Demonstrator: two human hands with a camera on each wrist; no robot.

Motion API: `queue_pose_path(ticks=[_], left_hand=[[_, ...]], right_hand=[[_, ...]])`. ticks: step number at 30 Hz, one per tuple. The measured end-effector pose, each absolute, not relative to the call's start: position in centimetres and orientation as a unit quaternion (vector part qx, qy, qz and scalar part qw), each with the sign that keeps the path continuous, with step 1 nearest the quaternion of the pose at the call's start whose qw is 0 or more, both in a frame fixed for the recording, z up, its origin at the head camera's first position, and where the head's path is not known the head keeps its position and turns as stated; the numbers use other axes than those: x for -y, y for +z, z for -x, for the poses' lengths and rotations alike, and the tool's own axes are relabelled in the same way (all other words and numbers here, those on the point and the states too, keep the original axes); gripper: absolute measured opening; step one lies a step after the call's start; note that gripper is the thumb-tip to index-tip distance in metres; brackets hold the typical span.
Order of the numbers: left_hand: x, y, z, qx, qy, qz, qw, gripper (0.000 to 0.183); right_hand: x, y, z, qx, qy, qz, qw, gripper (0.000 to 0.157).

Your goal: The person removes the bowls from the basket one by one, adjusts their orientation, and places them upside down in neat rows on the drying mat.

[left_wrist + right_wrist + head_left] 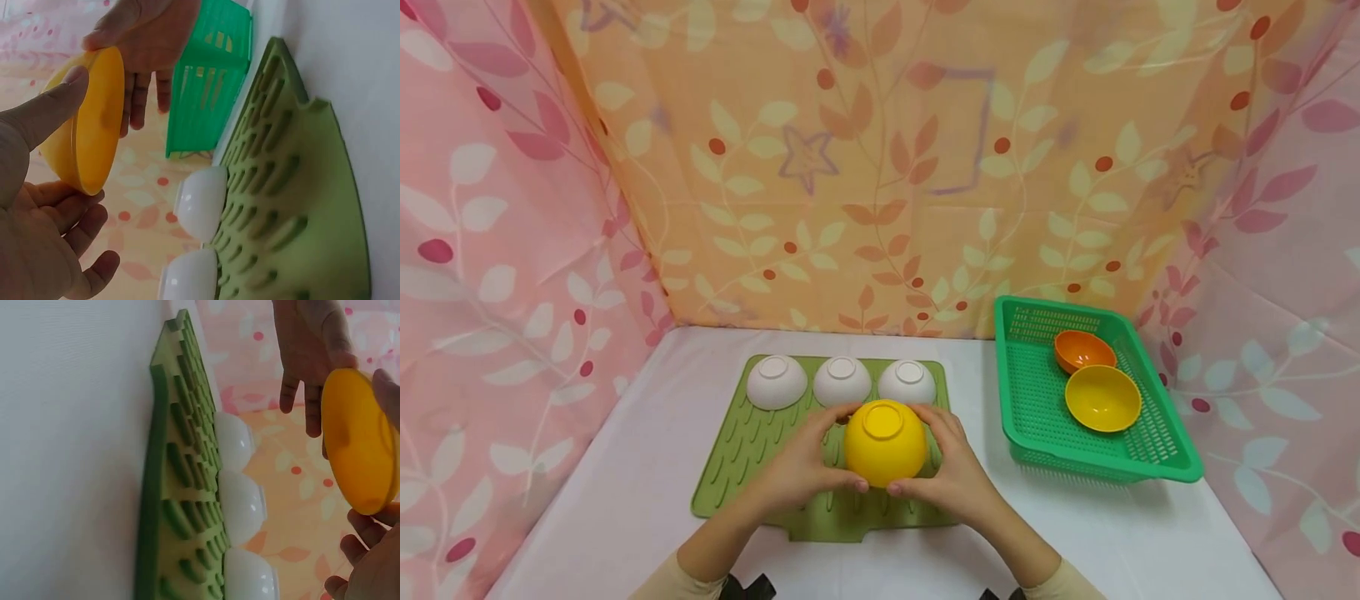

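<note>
Yellow bowl [886, 457] is held upside down above the mat [826, 529], pinched from either side by the left hand [805, 473] and right hand [957, 473]. Three white bowls [842, 386] are lined up inverted at the mat's far edge; an orange bowl [1081, 351] and second yellow bowl [1103, 402] are contained in the basket [1004, 383].

No letters, brands or numbers are showing legibly; only drawn signs are standing out on the orange floral cloth [865, 108]. A purple five-pointed star outline [807, 158] is appearing in the upper frame, left of centre. A purple bracket-like outline [985, 129] is showing right of centre. A blurred purple asterisk-like mark [837, 29] is sitting near the top edge, and a faint star-like mark [1190, 173] is lying at upper right.
</note>
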State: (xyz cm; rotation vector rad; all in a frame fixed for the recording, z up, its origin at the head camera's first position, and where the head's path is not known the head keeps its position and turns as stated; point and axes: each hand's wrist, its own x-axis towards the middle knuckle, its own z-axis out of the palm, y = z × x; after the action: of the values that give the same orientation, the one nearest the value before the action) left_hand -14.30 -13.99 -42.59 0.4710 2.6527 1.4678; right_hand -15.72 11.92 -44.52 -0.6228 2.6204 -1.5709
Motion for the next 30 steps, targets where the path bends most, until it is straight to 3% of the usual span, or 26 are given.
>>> queue_pose_path(ticks=[6, 20, 30], left_hand=[[17.7, -42.4, 14.7, -0.886, 0.442, -0.139, 0.014, 0.100], [28.3, -45.3, 15.2, -0.932, 0.350, -0.095, 0.026, 0.099], [31.4, -47.6, 15.8, -0.939, 0.327, -0.096, 0.038, 0.098]], right_hand=[[-8.0, -44.2, 17.3, -0.855, -0.455, 0.250, -0.006, 0.104], [3.4, -47.1, 19.5, -0.889, -0.360, 0.282, 0.029, 0.103], [7.5, -49.8, 20.0, -0.914, -0.304, 0.270, 0.016, 0.101]])
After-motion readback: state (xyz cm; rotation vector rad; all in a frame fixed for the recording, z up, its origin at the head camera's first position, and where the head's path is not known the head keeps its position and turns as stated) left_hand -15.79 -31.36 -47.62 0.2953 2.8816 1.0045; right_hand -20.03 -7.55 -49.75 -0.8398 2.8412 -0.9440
